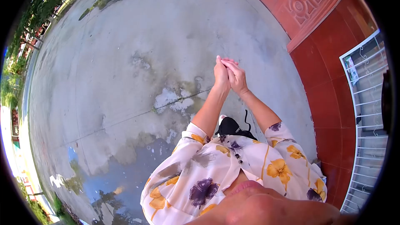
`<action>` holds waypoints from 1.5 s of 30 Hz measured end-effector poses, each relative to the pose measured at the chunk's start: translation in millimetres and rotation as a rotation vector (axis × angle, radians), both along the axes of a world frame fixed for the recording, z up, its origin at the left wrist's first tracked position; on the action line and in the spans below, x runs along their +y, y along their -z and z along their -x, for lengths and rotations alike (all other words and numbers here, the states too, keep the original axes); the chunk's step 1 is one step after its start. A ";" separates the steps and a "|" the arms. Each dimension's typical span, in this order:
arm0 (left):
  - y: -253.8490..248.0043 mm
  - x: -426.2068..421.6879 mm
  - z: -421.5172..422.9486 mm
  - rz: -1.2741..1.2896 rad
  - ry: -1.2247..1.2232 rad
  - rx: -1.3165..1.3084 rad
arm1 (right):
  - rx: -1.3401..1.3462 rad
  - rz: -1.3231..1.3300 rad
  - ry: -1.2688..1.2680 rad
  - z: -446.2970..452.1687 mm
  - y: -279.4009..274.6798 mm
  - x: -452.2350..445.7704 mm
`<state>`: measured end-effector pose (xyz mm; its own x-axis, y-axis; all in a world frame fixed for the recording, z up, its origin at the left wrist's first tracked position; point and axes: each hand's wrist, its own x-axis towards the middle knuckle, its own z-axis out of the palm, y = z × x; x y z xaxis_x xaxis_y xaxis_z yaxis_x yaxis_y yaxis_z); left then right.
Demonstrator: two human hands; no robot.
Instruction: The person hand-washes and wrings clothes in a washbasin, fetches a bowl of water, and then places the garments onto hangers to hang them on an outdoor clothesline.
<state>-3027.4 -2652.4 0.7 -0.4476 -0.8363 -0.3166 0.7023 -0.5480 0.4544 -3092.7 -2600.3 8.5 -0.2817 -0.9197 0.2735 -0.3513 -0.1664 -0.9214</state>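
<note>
My left hand [221,74] and my right hand [237,77] are clasped together in front of me, above the concrete. The right hand's fingers fold across toward the left hand. The left hand's fingers are mostly hidden in the clasp, and its thumb side points away from me. No object shows between the palms, though the inside of the clasp is hidden. Both forearms reach out from a pale shirt [250,171] with yellow and purple flowers. Below the wrists is a black item [233,127] with a thin cord, close to my body.
Grey concrete ground [125,46] spreads ahead, with a wet, reflecting puddle [133,175] at the lower left. On the right are a red tiled wall [329,112], a carved reddish panel [302,4] and a white barred window [368,141]. Trees [39,12] line the left edge.
</note>
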 end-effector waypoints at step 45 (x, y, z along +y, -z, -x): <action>-29.5 -1730.6 700.4 -0.067 0.074 -0.036 | 0.659 0.374 0.070 742.5 -10.2 -1752.4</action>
<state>-3727.8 -4383.0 30.1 -0.4947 -0.7779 -0.3875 0.6428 -0.6276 0.4392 -3835.2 -4352.7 18.7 -0.0065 -0.7189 0.6951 -0.8304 -0.3833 -0.4043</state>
